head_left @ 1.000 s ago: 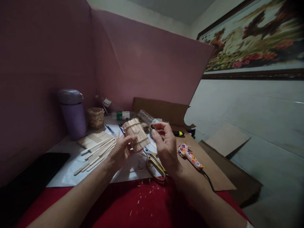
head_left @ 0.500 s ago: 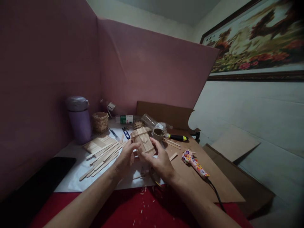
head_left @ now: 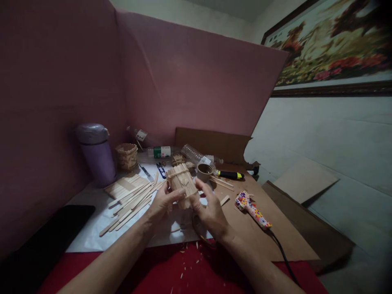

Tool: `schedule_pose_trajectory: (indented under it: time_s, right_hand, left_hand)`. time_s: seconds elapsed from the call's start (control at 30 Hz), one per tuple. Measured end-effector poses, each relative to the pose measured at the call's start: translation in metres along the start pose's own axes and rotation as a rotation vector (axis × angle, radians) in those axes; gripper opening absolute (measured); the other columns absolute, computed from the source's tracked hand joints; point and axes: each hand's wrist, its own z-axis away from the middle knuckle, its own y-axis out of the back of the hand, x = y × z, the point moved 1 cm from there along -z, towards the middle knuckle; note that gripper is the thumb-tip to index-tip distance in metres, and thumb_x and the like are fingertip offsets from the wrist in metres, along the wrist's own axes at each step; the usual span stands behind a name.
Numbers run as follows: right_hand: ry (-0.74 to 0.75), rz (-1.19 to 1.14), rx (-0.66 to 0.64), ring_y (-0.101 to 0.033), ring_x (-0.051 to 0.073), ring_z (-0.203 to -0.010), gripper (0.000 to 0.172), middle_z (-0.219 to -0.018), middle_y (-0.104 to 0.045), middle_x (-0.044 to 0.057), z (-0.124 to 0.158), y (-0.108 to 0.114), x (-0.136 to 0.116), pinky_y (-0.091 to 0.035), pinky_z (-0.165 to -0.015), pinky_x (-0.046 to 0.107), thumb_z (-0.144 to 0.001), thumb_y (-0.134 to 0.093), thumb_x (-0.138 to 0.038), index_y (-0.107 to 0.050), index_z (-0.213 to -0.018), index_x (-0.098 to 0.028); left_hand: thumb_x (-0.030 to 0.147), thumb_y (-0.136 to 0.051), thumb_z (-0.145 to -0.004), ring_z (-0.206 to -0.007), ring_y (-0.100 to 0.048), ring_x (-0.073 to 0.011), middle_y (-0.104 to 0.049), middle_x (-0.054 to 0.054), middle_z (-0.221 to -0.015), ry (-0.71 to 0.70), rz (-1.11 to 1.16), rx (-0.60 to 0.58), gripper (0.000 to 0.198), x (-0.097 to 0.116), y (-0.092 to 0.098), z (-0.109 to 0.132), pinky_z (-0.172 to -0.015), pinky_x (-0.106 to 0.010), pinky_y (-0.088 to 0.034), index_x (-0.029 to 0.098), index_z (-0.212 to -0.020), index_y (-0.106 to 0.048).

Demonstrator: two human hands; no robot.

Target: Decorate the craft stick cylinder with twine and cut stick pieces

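Note:
Between my two hands is a small craft-stick container (head_left: 183,181), its side made of upright wooden sticks with a thin band near the top. My left hand (head_left: 163,203) grips its left side, thumb across the front. On the lower right, my right hand (head_left: 210,206) holds it with thumb and fingers. The fingers behind it are hidden. Loose craft sticks (head_left: 134,208) are spread left of my left hand. A brown cup (head_left: 204,169) stands just behind my right hand.
A flower-patterned glue gun (head_left: 252,210) lies on cardboard (head_left: 275,241) at the right, near a black-yellow cutter (head_left: 230,175). Behind are plastic bottles (head_left: 192,154), a woven basket (head_left: 127,157), a purple tumbler (head_left: 97,157), a knife (head_left: 146,173) and blue snips (head_left: 161,170).
The container is tilted slightly differently, showing more of its front and lower edge. Both hands still hold it, and the camera view has shifted a little.

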Motion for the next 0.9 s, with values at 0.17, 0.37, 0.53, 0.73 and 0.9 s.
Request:
schedule_pose_trajectory:
  time_s: [0.17, 0.37, 0.53, 0.73, 0.9]
  right_hand:
    - [-0.092, 0.120, 0.264, -0.066, 0.021, -0.081, 0.035, -0.090, -0.071, 0.010, -0.021, 0.029, 0.020, -0.051, -0.071, 0.031, -0.089, -0.052, -0.047, -0.064, -0.099, -0.015]
    - [-0.141, 0.497, 0.085, -0.061, 0.019, -0.068, 0.022, -0.071, -0.069, 0.004, -0.030, 0.042, 0.031, -0.041, -0.064, 0.028, -0.085, -0.055, -0.031, -0.066, -0.070, -0.020]
    - [-0.109, 0.590, -0.118, -0.064, 0.018, -0.070, 0.016, -0.075, -0.073, 0.004, -0.029, 0.030, 0.015, -0.041, -0.064, 0.027, -0.082, -0.057, -0.020, -0.071, -0.075, -0.021]
    - [-0.032, 0.696, -0.295, -0.064, 0.019, -0.076, 0.019, -0.083, -0.075, 0.005, -0.028, 0.009, 0.002, -0.039, -0.064, 0.027, -0.082, -0.056, -0.015, -0.074, -0.080, -0.021]
    - [0.056, 0.742, -0.399, -0.063, 0.019, -0.081, 0.019, -0.089, -0.074, 0.007, -0.027, -0.002, -0.004, -0.040, -0.069, 0.028, -0.084, -0.056, -0.014, -0.074, -0.085, -0.019]
  left_hand:
    - [0.021, -0.078, -0.063, -0.084, -0.070, -0.0245, -0.072, -0.009, -0.099, -0.089, 0.010, 0.189, 0.056, 0.011, 0.012, -0.011, -0.065, -0.034, -0.059, 0.017, -0.115, -0.060]
    - [0.017, -0.068, -0.065, -0.086, -0.069, -0.0238, -0.072, -0.010, -0.098, -0.119, 0.136, 0.290, 0.032, 0.020, 0.019, -0.018, -0.068, -0.036, -0.060, 0.014, -0.097, -0.065]
    - [0.015, -0.067, -0.063, -0.080, -0.069, -0.0239, -0.071, -0.006, -0.083, -0.156, 0.153, 0.371, 0.018, 0.024, 0.018, -0.016, -0.065, -0.036, -0.060, 0.015, -0.081, -0.063]
    - [0.019, -0.067, -0.063, -0.082, -0.068, -0.0239, -0.071, -0.009, -0.089, -0.157, 0.138, 0.361, 0.025, 0.025, 0.018, -0.015, -0.064, -0.035, -0.059, 0.014, -0.088, -0.063]
    - [0.020, -0.068, -0.061, -0.079, -0.067, -0.0217, -0.070, -0.005, -0.084, -0.200, 0.146, 0.404, 0.025, 0.027, 0.021, -0.016, -0.062, -0.033, -0.059, 0.015, -0.085, -0.063]
